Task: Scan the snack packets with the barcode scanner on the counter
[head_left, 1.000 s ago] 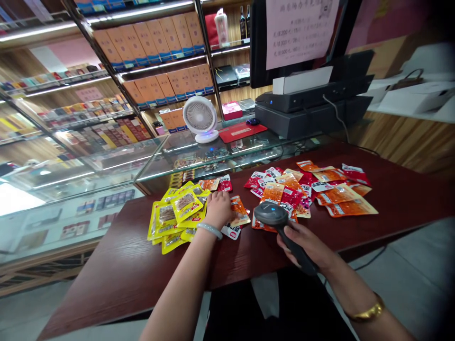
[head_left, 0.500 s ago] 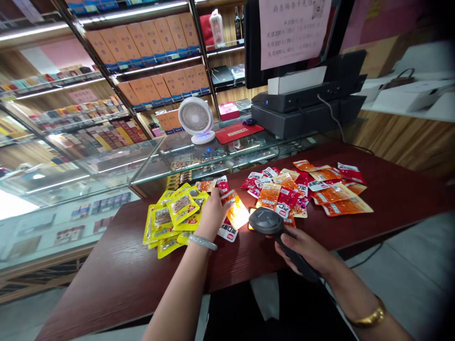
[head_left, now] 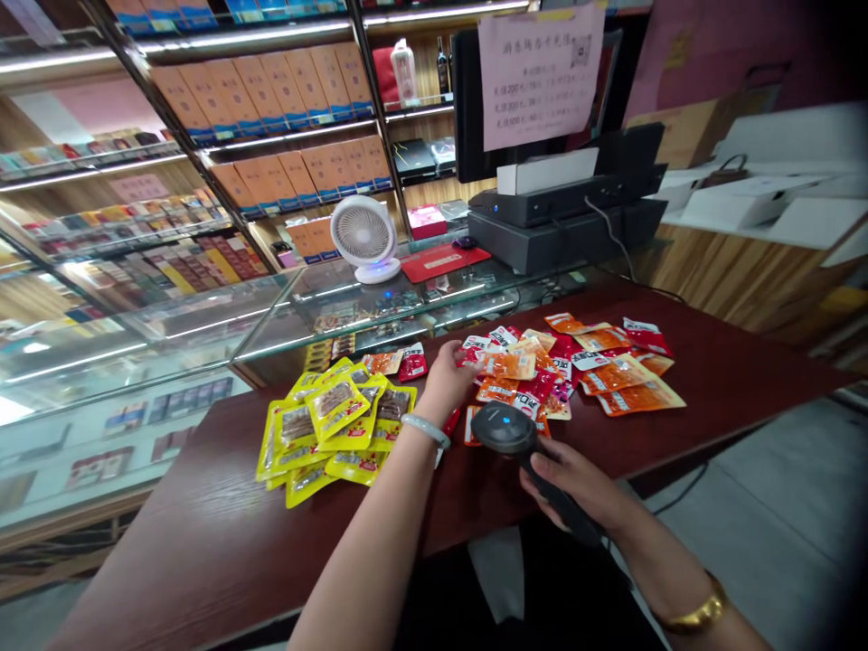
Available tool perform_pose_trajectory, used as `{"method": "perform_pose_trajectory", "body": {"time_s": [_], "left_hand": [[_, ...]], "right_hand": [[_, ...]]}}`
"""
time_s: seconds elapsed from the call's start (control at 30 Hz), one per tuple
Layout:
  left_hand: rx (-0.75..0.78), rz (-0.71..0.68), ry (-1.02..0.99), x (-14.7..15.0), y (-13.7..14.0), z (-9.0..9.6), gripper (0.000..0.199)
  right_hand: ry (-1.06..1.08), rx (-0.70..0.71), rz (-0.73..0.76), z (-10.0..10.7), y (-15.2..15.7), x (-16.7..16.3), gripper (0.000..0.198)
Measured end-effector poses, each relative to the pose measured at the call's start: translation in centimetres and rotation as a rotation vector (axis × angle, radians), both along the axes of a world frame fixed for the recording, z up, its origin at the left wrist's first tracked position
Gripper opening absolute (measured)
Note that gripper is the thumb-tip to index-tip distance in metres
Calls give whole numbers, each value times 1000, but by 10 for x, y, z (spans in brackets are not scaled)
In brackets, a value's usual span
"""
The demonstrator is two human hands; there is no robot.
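In my right hand (head_left: 576, 488) is a black handheld barcode scanner (head_left: 505, 427), gripped by its handle with the head pointing away to the left. My left hand (head_left: 448, 378) reaches to the near left of a mixed pile, its thumb and fingers pinching the end of an orange snack packet (head_left: 508, 364). That packet lies over red packets (head_left: 539, 384) and other orange ones. Under my left wrist, a red and white packet is mostly hidden. Left of my forearm lies a heap of yellow snack packets (head_left: 335, 407). Behind it are an orange packet (head_left: 383, 363) and a red packet (head_left: 412, 362).
More orange packets (head_left: 637, 384) lie to the right on the dark red table (head_left: 203, 506). Beyond it stands a glass counter (head_left: 271, 316) with a white fan (head_left: 366, 235), a red mat (head_left: 444, 262) and a black cash drawer (head_left: 562, 237) below a monitor (head_left: 467, 108).
My left hand has moved right with the orange packet, from beside the yellow heap to the mixed pile. The bright scanner light on the packet is gone. The view has shifted slightly.
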State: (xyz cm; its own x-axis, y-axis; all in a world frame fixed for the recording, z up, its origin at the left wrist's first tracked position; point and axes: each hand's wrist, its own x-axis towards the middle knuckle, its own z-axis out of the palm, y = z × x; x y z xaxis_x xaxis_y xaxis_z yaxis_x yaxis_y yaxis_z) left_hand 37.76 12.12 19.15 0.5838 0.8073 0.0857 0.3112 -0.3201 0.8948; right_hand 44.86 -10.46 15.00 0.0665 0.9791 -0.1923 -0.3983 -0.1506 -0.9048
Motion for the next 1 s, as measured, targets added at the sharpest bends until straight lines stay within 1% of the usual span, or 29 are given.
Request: {"method": "perform_pose_trajectory", "body": {"time_s": [0.07, 0.13, 0.2, 0.27, 0.37, 0.5, 0.7, 0.87, 0.93, 1.0], "left_hand": [[236, -60, 188, -18, -4, 8, 48], [496, -71, 475, -48, -6, 17, 40], [649, -57, 755, -78, -10, 22, 37], [717, -64, 937, -100, -14, 22, 41], [749, -88, 1019, -114, -20, 13, 47], [756, -91, 980, -114, -25, 1, 46], [629, -52, 937, -113, -32, -3, 44], [620, -48, 917, -116, -31, -6, 40], [589, -36, 884, -116, -28, -7, 41], [521, -4, 806, -112, -24, -9, 43]], "right_hand": [[15, -3, 0, -1, 0, 0, 48], [23, -9, 1, -1, 0, -1, 48], [24, -21, 4, -1, 1, -1, 48], [22, -30, 10, 0, 3, -1, 48], [19, -24, 26, 1, 7, -2, 48], [13, -15, 39, 1, 12, -6, 49], [16, 14, 51, -1, 21, -11, 43], [43, 13, 53, -1, 26, -13, 41], [33, 16, 49, 0, 27, -13, 42], [27, 14, 47, 1, 26, -12, 44]]}}
